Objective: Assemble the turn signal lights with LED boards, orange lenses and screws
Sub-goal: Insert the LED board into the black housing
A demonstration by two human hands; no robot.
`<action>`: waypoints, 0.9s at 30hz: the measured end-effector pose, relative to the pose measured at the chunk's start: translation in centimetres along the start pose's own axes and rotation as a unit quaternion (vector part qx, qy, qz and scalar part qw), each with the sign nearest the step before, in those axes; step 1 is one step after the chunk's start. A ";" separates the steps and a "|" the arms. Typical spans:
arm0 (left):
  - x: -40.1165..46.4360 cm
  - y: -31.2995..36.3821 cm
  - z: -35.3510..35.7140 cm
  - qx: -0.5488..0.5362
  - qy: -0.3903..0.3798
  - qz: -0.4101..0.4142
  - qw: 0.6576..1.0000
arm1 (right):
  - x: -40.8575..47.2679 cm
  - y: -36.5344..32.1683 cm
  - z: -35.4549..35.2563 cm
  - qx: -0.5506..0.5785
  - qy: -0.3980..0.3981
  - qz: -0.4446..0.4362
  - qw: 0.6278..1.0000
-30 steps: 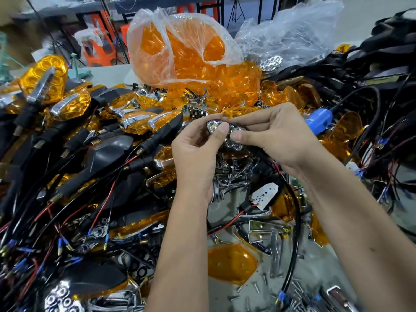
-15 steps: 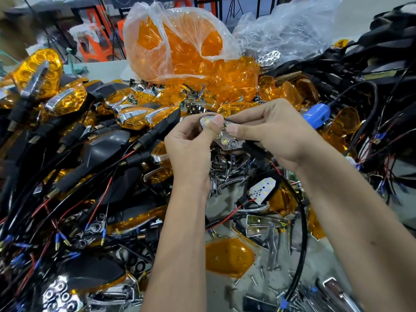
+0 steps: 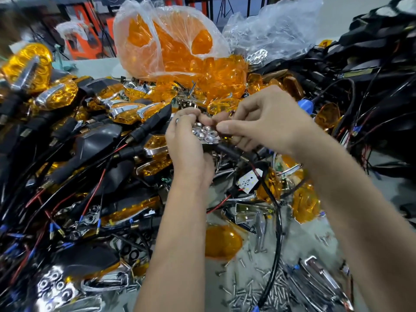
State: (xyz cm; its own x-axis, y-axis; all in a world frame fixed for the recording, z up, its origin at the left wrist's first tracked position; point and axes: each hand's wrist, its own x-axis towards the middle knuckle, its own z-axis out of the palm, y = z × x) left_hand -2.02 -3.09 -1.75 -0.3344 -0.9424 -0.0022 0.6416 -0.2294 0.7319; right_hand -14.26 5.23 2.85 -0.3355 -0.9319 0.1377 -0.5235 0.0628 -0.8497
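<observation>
Between my two hands sits a turn signal light [image 3: 206,134] with a chrome reflector full of round cups; its black stem and wire run off to the lower right. My left hand [image 3: 188,143] grips its left end with curled fingers. My right hand [image 3: 267,122] pinches its right end with thumb and fingers. A loose white LED board [image 3: 248,180] lies below on red and black wires. A single orange lens [image 3: 222,243] lies on the table near my left forearm. Loose screws [image 3: 254,289] are scattered at the bottom.
A clear bag of orange lenses [image 3: 173,48] stands at the back centre. Finished orange-and-chrome signals [image 3: 56,95] and black housings with wires [image 3: 94,143] pile up on the left. Black cables [image 3: 371,86] heap on the right. Chrome trim pieces [image 3: 319,278] lie at the lower right.
Both hands have shifted slightly with the light; the reflector now faces up more plainly, and my left fingers have curled further over its left end.
</observation>
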 end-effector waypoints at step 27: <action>-0.2 1.3 -1.4 -0.060 -0.119 -0.178 0.975 | -2.6 5.0 -6.6 -0.227 -0.013 0.145 0.963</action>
State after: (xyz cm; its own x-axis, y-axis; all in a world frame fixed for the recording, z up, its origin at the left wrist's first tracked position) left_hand -0.12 -3.60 -1.77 -0.6919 -0.7182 -0.0738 0.5265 -0.5718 0.6292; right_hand -21.24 10.31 1.59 -0.5026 -0.8599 -0.0892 -0.7015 0.4659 -0.5393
